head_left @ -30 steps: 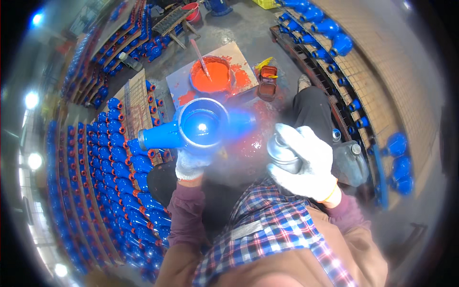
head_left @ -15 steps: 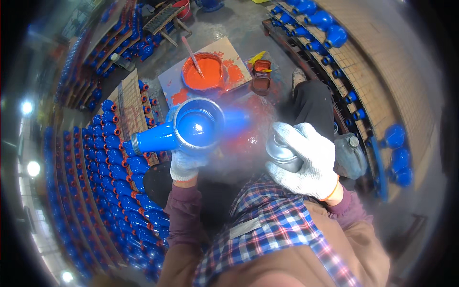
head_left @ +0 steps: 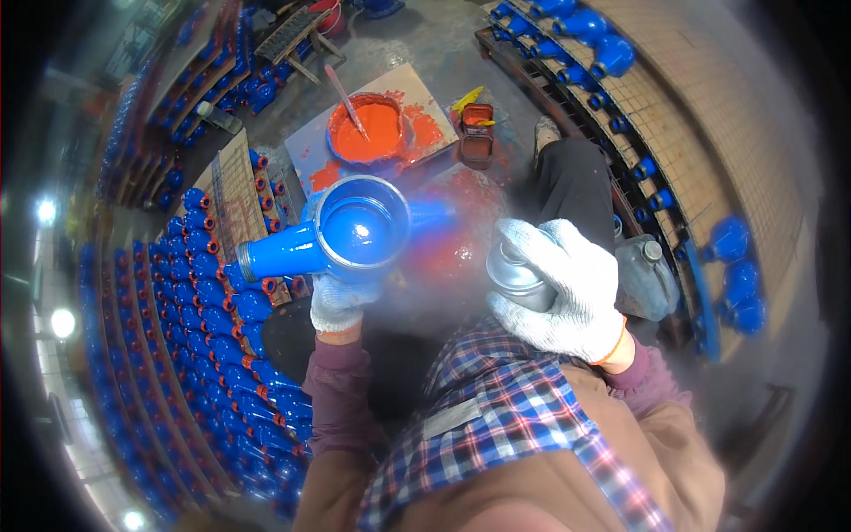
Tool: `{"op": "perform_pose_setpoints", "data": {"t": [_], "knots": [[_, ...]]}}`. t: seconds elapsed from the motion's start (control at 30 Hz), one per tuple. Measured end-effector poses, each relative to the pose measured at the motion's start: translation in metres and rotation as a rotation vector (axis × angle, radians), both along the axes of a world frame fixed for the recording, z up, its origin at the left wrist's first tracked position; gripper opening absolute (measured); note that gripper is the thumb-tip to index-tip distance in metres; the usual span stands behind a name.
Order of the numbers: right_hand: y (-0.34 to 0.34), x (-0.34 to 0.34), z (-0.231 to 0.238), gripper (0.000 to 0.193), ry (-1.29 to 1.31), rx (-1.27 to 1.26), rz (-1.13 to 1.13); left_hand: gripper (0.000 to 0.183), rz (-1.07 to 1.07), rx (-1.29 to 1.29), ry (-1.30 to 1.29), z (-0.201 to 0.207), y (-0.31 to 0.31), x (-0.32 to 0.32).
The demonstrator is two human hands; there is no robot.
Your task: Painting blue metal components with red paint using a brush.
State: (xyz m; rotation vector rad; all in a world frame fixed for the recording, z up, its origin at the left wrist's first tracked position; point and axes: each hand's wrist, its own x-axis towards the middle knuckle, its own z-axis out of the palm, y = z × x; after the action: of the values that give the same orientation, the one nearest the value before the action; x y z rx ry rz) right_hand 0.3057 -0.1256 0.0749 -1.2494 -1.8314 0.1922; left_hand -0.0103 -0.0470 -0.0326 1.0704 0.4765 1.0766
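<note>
A blue metal fitting is held up in front of the lap, left of the middle of the view, by the gloved left hand. It is gripped from below; most of the fingers are hidden under it, so how far they are wrapped round cannot be told. The long axis is laid across the body, tilted slightly: the threaded end is turned to the left and a little nearer the body, while the other end, at the right, is lost in a blue blur. The round mouth is turned up toward the face.

A silver can is clasped by the gloved right hand, with fingers and thumb closed about its sides. The can is placed to the right of the fitting, slightly nearer the body, and the two are kept apart by an open gap. The fitting's blurred end is thus the one nearer to the right hand, whereas the threaded end is set on the far side. Which way any nozzle is aimed cannot be made out.
</note>
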Motion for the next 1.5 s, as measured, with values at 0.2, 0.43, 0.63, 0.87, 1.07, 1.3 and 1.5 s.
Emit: {"op": "perform_pose_setpoints", "data": {"t": [0.2,0.43,0.63,0.87,1.07,1.3,1.5], "knots": [[-0.006,0.004,0.001,0.062,-0.021,0.006,-0.012,0.055,0.189,-0.204,0.096,0.001,-0.004,-0.004],[-0.007,0.006,0.006,0.064,-0.034,-0.022,-0.014,0.058,-0.044,-0.219,-0.143,0.007,0.002,0.000],[0.003,0.004,0.003,0.064,-0.062,-0.019,-0.034,0.060,-0.156,-0.544,-0.580,0.004,0.006,0.001],[-0.005,0.009,0.008,0.063,-0.050,-0.017,-0.018,0.060,-0.214,-0.344,-0.452,-0.013,0.008,-0.018],[-0.007,0.013,0.010,0.064,-0.059,-0.031,-0.021,0.054,-0.285,-0.207,-0.507,-0.021,0.009,-0.018],[0.002,0.009,0.011,0.064,-0.135,-0.052,-0.028,0.051,-0.237,-0.198,-0.574,-0.013,0.005,-0.010],[-0.002,0.011,0.012,0.063,-0.081,-0.008,0.012,0.056,-0.194,-0.196,-0.561,-0.017,0.004,-0.018]]}}
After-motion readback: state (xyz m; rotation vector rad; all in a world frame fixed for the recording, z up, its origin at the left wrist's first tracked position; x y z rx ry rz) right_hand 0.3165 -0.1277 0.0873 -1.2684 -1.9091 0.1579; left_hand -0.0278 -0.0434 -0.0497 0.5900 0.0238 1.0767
